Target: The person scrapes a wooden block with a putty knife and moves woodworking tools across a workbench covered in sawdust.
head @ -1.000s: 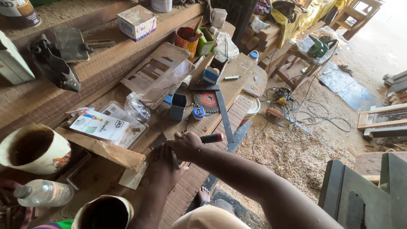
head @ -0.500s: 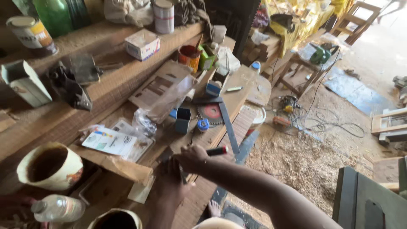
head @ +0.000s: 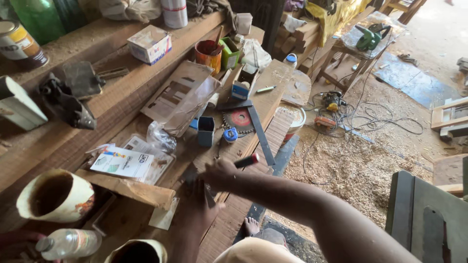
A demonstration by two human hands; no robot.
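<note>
Right hand (head: 219,171) remains closed around red-and-black tool handle (head: 247,160); left hand (head: 197,197) now lies flat, pressing small dark workpiece (head: 191,174) to wooden tabletop (head: 234,219).

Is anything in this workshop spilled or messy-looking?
Yes. Sawdust is heaped over the floor beside the bench, and cables lie tangled across it. On the bench, a crumpled plastic bag and loose papers lie scattered. The orange can has paint smeared down its side.

Saw blade (head: 239,119) lies on the bench (head: 234,224), square (head: 258,129) across it
</note>
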